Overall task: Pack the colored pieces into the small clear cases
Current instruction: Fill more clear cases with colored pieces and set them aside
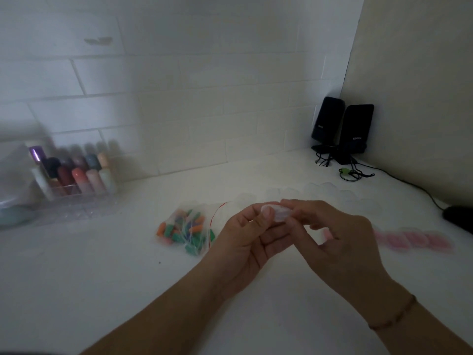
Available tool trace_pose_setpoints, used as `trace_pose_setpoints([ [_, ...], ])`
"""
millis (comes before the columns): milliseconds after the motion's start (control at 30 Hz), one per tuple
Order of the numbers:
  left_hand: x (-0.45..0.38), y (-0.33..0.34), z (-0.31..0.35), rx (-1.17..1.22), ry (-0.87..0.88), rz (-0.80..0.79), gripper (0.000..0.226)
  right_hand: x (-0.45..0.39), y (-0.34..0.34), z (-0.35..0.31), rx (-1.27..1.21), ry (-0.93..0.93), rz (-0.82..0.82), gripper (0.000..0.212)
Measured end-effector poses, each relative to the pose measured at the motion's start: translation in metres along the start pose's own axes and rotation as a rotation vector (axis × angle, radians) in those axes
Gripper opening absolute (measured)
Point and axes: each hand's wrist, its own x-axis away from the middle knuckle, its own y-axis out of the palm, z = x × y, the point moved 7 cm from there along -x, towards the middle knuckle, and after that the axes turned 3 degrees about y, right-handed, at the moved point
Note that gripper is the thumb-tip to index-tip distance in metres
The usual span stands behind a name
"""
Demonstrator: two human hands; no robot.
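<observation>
A small clear case (276,213) is held above the white counter between both hands. My left hand (245,242) grips its left end with thumb and fingers. My right hand (332,237) pinches its right end. A clear zip bag of colored pieces (185,230), orange, green and blue, lies on the counter just left of my left hand. Several pink-filled cases (414,240) sit in a blurred row to the right of my right hand. Several empty clear cases (332,192) lie behind the hands.
A clear organizer with colored bottles (76,180) stands at the left by the tiled wall. Two black speakers (341,128) with cables occupy the back right corner. A black object (458,217) lies at the right edge.
</observation>
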Motion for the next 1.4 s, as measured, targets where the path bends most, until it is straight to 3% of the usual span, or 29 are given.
trace_pose_setpoints([
  [300, 0.003, 0.004, -0.006, 0.053, -0.061, -0.005, 0.068, -0.001, 0.000, -0.004, 0.328, -0.153, 0.002, 0.021],
  [500, 0.002, 0.000, -0.008, -0.059, -0.061, 0.027, 0.068, -0.002, 0.002, -0.001, 0.329, -0.091, -0.067, 0.024],
  [600, 0.003, 0.000, -0.008, -0.069, -0.067, 0.036, 0.052, -0.003, 0.002, -0.003, 0.312, -0.050, -0.076, 0.027],
  [733, 0.004, 0.002, -0.007, -0.144, -0.065, 0.015, 0.032, -0.002, 0.000, 0.013, -0.049, 0.152, -0.106, 0.023],
  [833, 0.009, 0.018, -0.013, -0.343, -0.103, -0.165, 0.031, -0.006, -0.002, 0.008, 0.023, 0.090, -0.095, 0.030],
  [900, 0.016, 0.028, -0.018, -0.433, -0.133, -0.297, 0.038, -0.005, 0.001, 0.007, -0.057, 0.124, -0.143, 0.025],
  [1000, 0.023, 0.035, -0.017, -0.372, -0.219, -0.318, 0.036, -0.001, 0.005, 0.008, -0.337, 0.184, -0.168, 0.018],
  [1133, 0.024, 0.040, 0.032, -0.159, -0.207, -0.315, 0.012, -0.005, -0.005, 0.005, -0.582, 0.182, -0.075, 0.046],
  [1200, 0.021, 0.029, 0.078, -0.084, -0.098, -0.269, 0.016, -0.008, -0.003, 0.003, -0.503, 0.238, -0.093, 0.043],
  [1300, 0.016, -0.020, 0.146, -0.064, 0.123, -0.052, 0.009, -0.007, 0.030, 0.002, -0.145, 0.233, -0.401, 0.010],
  [1400, 0.019, -0.078, 0.171, -0.022, 0.228, 0.197, 0.009, -0.006, 0.078, -0.013, 0.234, 0.051, -0.656, 0.015],
])
